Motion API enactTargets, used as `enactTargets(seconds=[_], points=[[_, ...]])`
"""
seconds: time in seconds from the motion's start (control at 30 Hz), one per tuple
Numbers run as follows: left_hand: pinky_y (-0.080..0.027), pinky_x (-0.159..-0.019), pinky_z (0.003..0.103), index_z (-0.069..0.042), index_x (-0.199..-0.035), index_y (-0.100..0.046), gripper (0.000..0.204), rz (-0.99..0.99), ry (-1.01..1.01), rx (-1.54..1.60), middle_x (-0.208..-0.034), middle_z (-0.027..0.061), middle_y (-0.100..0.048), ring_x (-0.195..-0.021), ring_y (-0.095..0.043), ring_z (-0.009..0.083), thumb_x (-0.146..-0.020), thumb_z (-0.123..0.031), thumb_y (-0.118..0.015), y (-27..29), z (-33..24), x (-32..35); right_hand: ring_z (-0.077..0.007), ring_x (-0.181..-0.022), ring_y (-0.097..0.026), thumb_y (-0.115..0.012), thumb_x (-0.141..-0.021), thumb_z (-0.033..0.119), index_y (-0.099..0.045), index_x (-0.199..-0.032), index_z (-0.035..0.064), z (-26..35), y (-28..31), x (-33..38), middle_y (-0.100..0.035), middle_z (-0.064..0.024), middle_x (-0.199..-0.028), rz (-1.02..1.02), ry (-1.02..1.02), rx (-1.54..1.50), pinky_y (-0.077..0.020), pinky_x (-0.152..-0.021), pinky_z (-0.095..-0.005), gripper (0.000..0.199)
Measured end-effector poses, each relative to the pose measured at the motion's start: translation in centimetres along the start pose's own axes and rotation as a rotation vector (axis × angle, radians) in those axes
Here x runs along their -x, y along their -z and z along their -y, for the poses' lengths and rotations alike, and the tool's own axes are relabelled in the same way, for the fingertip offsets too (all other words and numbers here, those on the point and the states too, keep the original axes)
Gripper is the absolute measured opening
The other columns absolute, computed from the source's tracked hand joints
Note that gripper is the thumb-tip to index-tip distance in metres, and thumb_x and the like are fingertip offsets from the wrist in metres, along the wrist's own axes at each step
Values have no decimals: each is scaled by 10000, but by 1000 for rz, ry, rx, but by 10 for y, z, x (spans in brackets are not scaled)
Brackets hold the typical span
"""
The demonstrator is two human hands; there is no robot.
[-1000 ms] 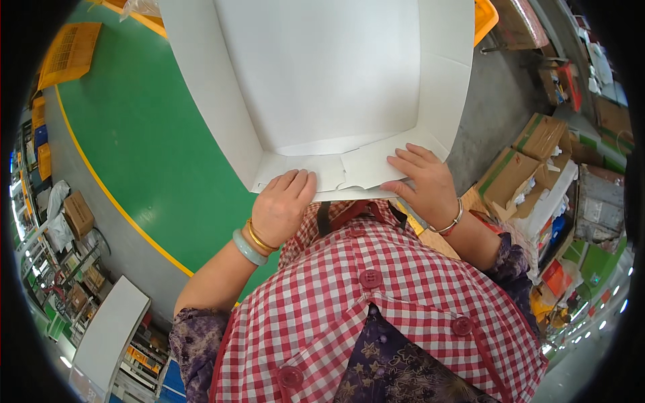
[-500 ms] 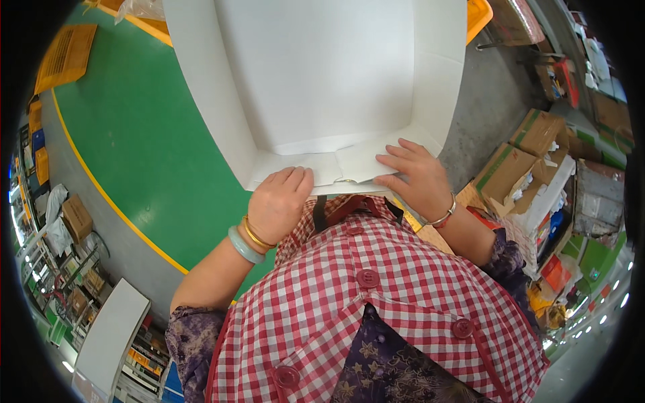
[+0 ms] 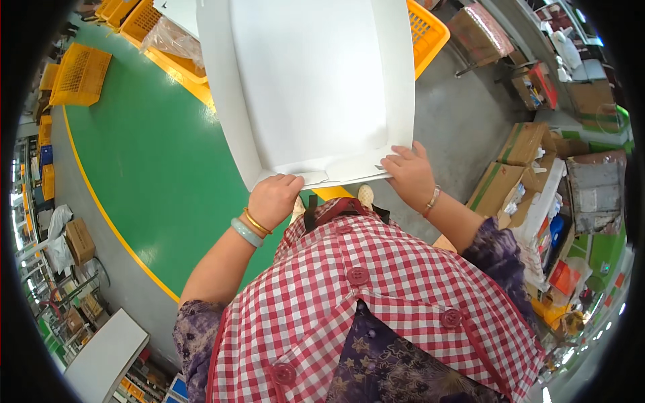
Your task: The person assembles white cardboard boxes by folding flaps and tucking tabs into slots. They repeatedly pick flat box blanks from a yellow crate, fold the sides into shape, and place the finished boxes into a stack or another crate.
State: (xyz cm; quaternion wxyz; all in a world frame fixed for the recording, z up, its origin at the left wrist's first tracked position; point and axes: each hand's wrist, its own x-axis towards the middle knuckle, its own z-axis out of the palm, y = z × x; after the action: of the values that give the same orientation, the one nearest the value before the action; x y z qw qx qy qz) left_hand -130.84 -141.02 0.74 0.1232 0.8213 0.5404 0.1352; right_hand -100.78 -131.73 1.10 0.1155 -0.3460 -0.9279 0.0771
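Observation:
A large open white cardboard box (image 3: 309, 80) is in front of my body, its shallow walls raised around a plain white inside. My left hand (image 3: 274, 200) is closed over the near left corner, fingers curled over the wall's edge. At the near right corner my right hand (image 3: 411, 176) grips the same wall, fingertips over the rim and thumb side hidden in part. Between the hands, overlapping flaps (image 3: 322, 177) show along the near wall. The box's far end runs out of the top of the picture.
Yellow plastic crates stand beyond the box, one crate (image 3: 430, 37) at its right and one holding clear plastic film (image 3: 176, 41) at its left. Another yellow crate (image 3: 82, 74) sits far left on the green floor. Brown cartons (image 3: 504, 178) are stacked at right; a white tabletop (image 3: 107, 349) is lower left.
The box has shifted away from my body and slightly left, both hands moving with it. My right hand has gone from spread fingers on the flap to gripping the corner. My shoes now show below.

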Motion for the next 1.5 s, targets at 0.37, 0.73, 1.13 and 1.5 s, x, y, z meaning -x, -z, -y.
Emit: enactTargets(seconds=[0.37,0.73,1.13,1.5], points=[[-469,-530,372,-101,-857,-552,134,23,128,-68,-738,44,-578,-620,-582,253,-832,-225,-594,-2,17,-31,-248,-729,-603,-696,-716,325,-668,-753,121,-35,-27,-26,-634,-66,-687,103,-119,-112,-399,-835,-385,209],[-474,-558,360,-84,-759,-619,174,-185,-27,79,-698,53,-569,-642,-578,251,-804,-252,-633,29,18,-46,-199,-986,-572,-758,-681,341,-679,-856,106,-24,-8,-19,-668,-40,-880,-316,-124,-295,-376,-920,-415,304],[-414,-542,201,34,-810,-651,167,89,185,607,-694,-1,-621,-615,-529,45,-805,-130,-679,350,-55,-88,-191,-1001,-582,-664,-784,487,-560,-1156,26,30,259,-65,-622,-67,-1053,-434,-2,-1218,-335,-1028,-381,601],[-407,-558,195,5,-788,-652,174,-14,119,705,-700,-7,-609,-606,-518,48,-752,-147,-729,416,-64,-98,-262,-1323,-306,-788,-483,637,-260,-1425,55,50,299,-55,-326,-127,-1430,-536,298,-934,-217,-1087,-384,1227]])
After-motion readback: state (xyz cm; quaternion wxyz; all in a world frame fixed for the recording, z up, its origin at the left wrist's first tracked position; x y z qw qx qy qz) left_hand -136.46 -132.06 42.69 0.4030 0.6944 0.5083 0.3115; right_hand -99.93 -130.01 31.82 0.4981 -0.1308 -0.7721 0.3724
